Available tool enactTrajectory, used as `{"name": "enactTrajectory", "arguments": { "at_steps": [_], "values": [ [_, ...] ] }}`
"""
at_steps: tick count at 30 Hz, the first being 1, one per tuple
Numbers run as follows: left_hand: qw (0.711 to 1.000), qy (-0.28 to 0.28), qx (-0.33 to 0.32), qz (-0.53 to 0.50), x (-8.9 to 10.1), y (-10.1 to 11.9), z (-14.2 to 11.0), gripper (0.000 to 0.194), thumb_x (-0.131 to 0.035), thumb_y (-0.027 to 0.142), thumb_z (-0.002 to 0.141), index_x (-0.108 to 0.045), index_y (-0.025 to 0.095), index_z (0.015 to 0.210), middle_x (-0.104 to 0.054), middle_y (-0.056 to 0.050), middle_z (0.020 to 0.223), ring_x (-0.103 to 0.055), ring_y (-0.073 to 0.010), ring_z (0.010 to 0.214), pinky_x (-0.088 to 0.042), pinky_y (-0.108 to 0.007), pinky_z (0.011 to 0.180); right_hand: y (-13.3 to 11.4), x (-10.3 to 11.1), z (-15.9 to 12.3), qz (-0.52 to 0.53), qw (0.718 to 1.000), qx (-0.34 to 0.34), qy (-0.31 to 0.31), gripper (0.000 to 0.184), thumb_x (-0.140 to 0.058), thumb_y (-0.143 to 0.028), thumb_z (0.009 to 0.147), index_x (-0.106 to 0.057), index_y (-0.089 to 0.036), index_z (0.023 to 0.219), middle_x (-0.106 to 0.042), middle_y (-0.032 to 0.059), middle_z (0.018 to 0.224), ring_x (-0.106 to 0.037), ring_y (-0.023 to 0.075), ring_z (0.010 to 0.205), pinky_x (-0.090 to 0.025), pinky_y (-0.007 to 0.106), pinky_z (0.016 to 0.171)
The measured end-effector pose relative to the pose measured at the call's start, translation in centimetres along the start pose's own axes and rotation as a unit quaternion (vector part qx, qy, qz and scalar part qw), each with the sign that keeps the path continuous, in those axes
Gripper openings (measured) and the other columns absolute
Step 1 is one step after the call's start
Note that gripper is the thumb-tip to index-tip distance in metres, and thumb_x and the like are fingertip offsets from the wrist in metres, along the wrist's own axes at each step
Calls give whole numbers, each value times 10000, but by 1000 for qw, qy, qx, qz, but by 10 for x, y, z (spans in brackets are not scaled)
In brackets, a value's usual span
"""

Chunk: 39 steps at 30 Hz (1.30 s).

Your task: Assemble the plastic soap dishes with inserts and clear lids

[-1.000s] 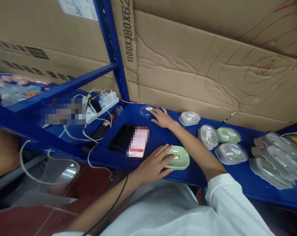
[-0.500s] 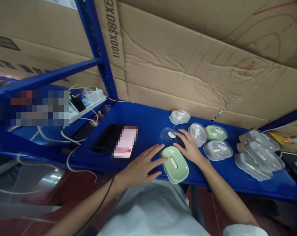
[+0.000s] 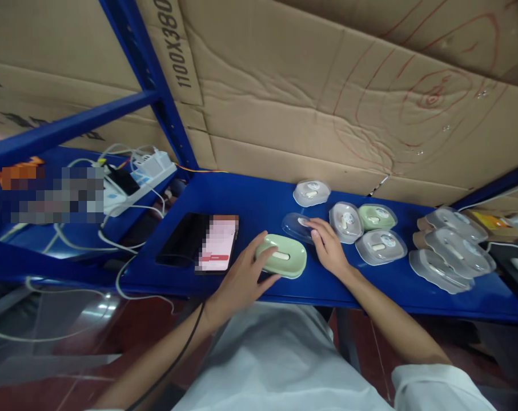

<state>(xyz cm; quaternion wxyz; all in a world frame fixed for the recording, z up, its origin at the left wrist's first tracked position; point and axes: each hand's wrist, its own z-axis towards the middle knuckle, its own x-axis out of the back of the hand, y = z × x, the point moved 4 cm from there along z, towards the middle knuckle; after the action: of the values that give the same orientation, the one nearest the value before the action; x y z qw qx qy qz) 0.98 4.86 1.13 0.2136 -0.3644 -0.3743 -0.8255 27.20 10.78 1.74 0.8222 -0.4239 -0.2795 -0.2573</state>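
Note:
My left hand (image 3: 247, 275) is wrapped round the left end of a pale green oval box (image 3: 298, 255). That box has a slot in its top with a white elongated piece in it. It lies turned sideways near the front of the blue shelf. To the right, my right hand (image 3: 330, 249) has its fingers at the right side of a clear plastic lid (image 3: 293, 224) bearing a round label. Thumb and fingers close on the lid's edge, partly hiding it.
Several lidded boxes, white-grey (image 3: 381, 248) and green (image 3: 375, 217), stand on the right, with stacked clear covers (image 3: 453, 257) beyond. On the left lie a phone (image 3: 218, 242) and a black object (image 3: 182, 240). A power strip (image 3: 128, 191) with cables sits past the blue post (image 3: 158, 108).
The green box has turned from lengthwise to crosswise and shifted left, and my left hand has taken hold of it. My right hand's fingers have drawn together at the clear lid.

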Motion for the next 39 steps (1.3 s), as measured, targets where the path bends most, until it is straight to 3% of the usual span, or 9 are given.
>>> {"name": "enactTrajectory", "arguments": {
  "at_steps": [5, 10, 20, 26, 30, 32, 34, 36, 39],
  "values": [
    [1000, 2, 27, -14, -2, -4, 0, 841, -769, 369, 971, -306, 296, 1669, -106, -177, 1806, -311, -387, 1632, -459, -541, 1252, -35, -9, -8, 27, 984, 144, -99, 356, -437, -314, 1130, -669, -262, 1395, -648, 121, 1426, -592, 250, 1397, -530, 482, 1166],
    [1000, -14, 13, 3, -8, -9, -1, 778, -760, 405, 974, -380, 321, 1647, -325, -154, 1746, -345, -381, 1616, -430, -580, 1265, -61, -17, -19, -74, 945, 294, -119, 513, -685, -444, 1027, -609, -230, 1486, -645, 163, 1456, -531, 327, 1481, -490, 559, 1208],
    [999, -41, 17, 17, -11, -8, -4, 732, -597, 410, 1076, -254, 322, 1716, -111, -173, 1816, -277, -377, 1647, -456, -530, 1245, -47, -13, -26, -116, 945, 289, -100, 873, -766, -394, 977, -307, -286, 1711, -490, 147, 1665, -418, 311, 1582, -462, 513, 1270],
    [998, -50, 4, 24, -12, -3, 1, 733, -582, 350, 1086, -219, 364, 1723, -120, -163, 1818, -301, -382, 1636, -459, -557, 1235, -37, -13, -23, -69, 959, 230, -153, 740, -733, -423, 998, -414, -347, 1661, -459, 94, 1692, -369, 300, 1607, -437, 552, 1282],
    [999, -5, 30, 41, 10, 27, -17, 692, -583, 231, 1065, -324, 327, 1699, -113, -167, 1819, -284, -427, 1631, -435, -637, 1227, -29, -8, -12, -37, 977, 169, -121, 626, -687, -372, 1032, -483, -344, 1623, -457, 111, 1689, -359, 318, 1613, -420, 608, 1274],
    [992, -113, -28, -53, 21, 47, -39, 662, -580, 194, 1046, -418, 405, 1652, -223, -83, 1807, -396, -354, 1597, -496, -527, 1211, -26, -4, -8, -40, 981, 152, -114, 581, -665, -378, 1044, -508, -337, 1602, -469, 124, 1672, -364, 323, 1611, -418, 621, 1269],
    [945, -279, -31, -170, 30, 53, -69, 618, -594, 210, 1033, -508, 485, 1579, -440, 10, 1718, -561, -265, 1493, -564, -391, 1153, -24, -2, -6, -41, 982, 139, -120, 556, -659, -404, 1046, -526, -322, 1579, -490, 139, 1639, -376, 326, 1603, -419, 623, 1266],
    [901, -356, 58, -242, 42, 37, -97, 509, -608, 297, 1039, -596, 489, 1510, -668, 23, 1521, -691, -241, 1348, -587, -361, 1121, -23, -4, -4, -37, 983, 127, -126, 565, -667, -439, 1036, -527, -290, 1563, -492, 161, 1615, -355, 338, 1611, -416, 622, 1265],
    [852, -408, 153, -289, 64, -6, -135, 355, -661, 483, 989, -726, 507, 1337, -793, 51, 1302, -786, -256, 1148, -655, -387, 1002, -21, -10, -2, -33, 984, 115, -128, 590, -638, -460, 1048, -494, -253, 1582, -411, 192, 1663, -282, 355, 1640, -402, 614, 1271]
  ]
}}
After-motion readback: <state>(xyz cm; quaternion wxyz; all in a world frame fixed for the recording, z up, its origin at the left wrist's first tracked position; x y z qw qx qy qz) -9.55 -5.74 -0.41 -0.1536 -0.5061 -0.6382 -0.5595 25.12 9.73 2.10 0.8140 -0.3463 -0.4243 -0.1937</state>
